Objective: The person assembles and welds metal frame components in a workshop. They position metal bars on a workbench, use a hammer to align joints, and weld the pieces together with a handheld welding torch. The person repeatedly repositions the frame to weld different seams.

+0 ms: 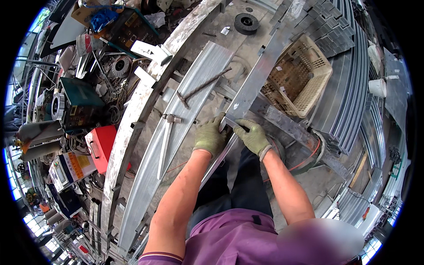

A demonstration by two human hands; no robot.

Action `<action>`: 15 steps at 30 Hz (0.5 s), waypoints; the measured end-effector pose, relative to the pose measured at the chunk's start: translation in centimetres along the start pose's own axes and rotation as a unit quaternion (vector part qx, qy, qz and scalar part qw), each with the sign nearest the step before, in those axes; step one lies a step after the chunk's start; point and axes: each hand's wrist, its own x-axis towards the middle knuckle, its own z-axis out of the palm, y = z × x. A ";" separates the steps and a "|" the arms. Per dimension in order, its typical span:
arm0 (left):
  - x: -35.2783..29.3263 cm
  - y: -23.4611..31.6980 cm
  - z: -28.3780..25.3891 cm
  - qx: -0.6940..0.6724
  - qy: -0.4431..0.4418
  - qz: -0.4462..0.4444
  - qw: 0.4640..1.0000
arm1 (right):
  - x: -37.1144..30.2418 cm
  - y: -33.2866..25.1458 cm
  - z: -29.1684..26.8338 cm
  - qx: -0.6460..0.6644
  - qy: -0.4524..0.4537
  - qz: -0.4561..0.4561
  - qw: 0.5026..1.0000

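Observation:
Both my hands wear olive-green work gloves and meet at a steel rail in front of my legs. A short piece of square metal [229,121] sits across the rail there. The fingers of my left hand [210,137] are curled against its left end. My right hand [254,138] pinches its other end with thumb and fingers. How the piece meets the rail [251,90] is partly hidden by the gloves. Left of my left hand, a hammer [166,143] and a T-shaped rebar tool [204,86] lie on a long galvanized channel [152,159].
A beige plastic crate [316,84] stands beyond the rail, near stacked metal tubes [349,95]. A heavy beam [121,150] runs along the left, past a red box [101,149] and a welding machine [81,104]. A black wheel [246,24] and a red cable [307,160] lie on the floor.

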 end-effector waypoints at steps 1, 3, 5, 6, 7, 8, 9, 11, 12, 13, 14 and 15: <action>0.0 0.3 -0.2 -0.002 -0.004 -0.007 1.000 | 0.0 0.5 0.1 0.005 0.003 0.007 1.000; -0.2 0.3 0.0 -0.001 -0.009 -0.019 1.000 | -0.1 0.9 0.5 0.018 0.005 0.022 1.000; 0.1 0.1 0.0 0.005 -0.011 -0.026 1.000 | 0.1 0.5 0.5 0.007 -0.005 0.031 0.999; 0.0 0.5 -0.4 0.007 -0.013 -0.026 1.000 | 0.2 0.7 0.6 -0.001 0.000 0.016 1.000; 0.0 0.7 -0.7 0.010 -0.015 -0.026 0.999 | 0.2 0.9 0.7 -0.008 0.005 0.000 1.000; 0.0 0.5 -0.5 0.017 -0.016 -0.022 0.999 | 0.1 1.0 0.7 -0.007 0.001 0.007 1.000; 0.2 0.4 -0.3 0.023 -0.014 -0.016 1.000 | 0.0 0.8 0.5 -0.007 -0.003 0.013 1.000; 0.5 0.0 -0.1 0.034 -0.019 -0.017 0.999 | 0.0 0.4 0.5 0.007 -0.016 0.029 0.999; 0.4 0.3 -0.1 0.036 -0.024 -0.024 0.999 | 0.0 0.3 0.2 0.019 -0.025 0.040 0.999; 0.4 0.6 -0.2 0.038 -0.030 -0.032 0.998 | -0.2 0.1 0.0 0.030 -0.035 0.052 0.998; 0.3 0.8 -0.4 0.031 -0.024 -0.030 0.999 | -0.3 0.3 0.1 0.032 -0.022 0.025 0.999; 0.2 1.0 -0.6 0.025 -0.022 -0.027 0.999 | -0.6 0.9 0.3 0.034 -0.009 0.001 0.999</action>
